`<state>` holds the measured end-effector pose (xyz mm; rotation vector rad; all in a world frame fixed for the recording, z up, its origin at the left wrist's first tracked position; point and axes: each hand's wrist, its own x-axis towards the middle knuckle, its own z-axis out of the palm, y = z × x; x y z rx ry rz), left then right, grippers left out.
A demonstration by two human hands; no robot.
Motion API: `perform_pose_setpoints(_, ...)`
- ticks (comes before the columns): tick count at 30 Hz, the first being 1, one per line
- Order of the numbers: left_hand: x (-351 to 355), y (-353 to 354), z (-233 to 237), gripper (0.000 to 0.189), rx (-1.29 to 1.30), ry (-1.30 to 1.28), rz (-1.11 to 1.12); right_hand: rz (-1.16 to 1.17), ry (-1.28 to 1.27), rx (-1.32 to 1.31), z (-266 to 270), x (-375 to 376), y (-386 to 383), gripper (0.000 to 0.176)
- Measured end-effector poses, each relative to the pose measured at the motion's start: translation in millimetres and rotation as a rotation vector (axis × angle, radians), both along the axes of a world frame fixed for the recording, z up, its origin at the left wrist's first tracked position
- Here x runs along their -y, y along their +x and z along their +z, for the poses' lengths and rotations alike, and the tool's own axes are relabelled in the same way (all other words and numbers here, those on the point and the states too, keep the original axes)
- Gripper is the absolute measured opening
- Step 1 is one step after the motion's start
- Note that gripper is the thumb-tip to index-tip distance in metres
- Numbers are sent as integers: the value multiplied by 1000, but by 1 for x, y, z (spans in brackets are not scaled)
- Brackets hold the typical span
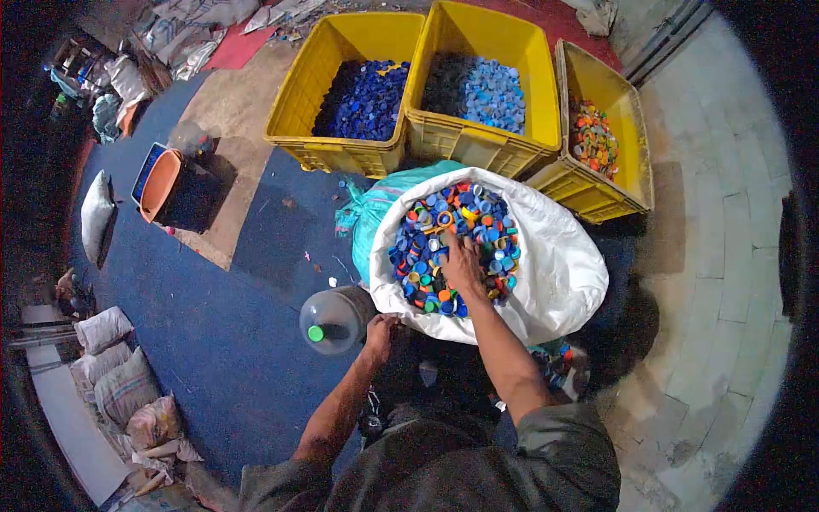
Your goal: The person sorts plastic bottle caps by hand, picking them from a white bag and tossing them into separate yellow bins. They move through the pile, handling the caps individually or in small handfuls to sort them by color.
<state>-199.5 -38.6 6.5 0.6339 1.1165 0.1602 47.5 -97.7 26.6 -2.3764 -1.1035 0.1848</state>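
Note:
A white sack [559, 286] with its mouth rolled wide stands in front of me, filled with bottle caps [426, 277] of many colours, mostly blue. My right hand [461, 263] reaches over the rim and touches the caps near the middle. Its fingers are bent down among them, and whatever they pinch is hidden. At the near left edge of the sack, my left hand [383, 334] is closed on the white cloth of the rim. Just left of that hand is a large clear plastic bottle [345, 309] with a green cap.
Behind the sack are three yellow bins: one with dark blue caps [363, 98], one with light blue caps [495, 96], one with orange caps [595, 136]. A teal sack [363, 218] touches the white one. An orange basin [159, 183] and stuffed bags [128, 384] are on the left.

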Motion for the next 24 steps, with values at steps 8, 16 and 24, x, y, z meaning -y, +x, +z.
perform_pose_setpoints(8,-33,-16,-13,10,12,-23,-4,84,-187,56,-8,-20,0,72)
perform_pose_setpoints(16,-39,-15,-1,11,17,23,-11,118,-174,40,-15,-24,0,69)
perform_pose_setpoints(24,-27,-13,-19,11,-15,72,-74,100,-109,127,-22,-22,2,58)
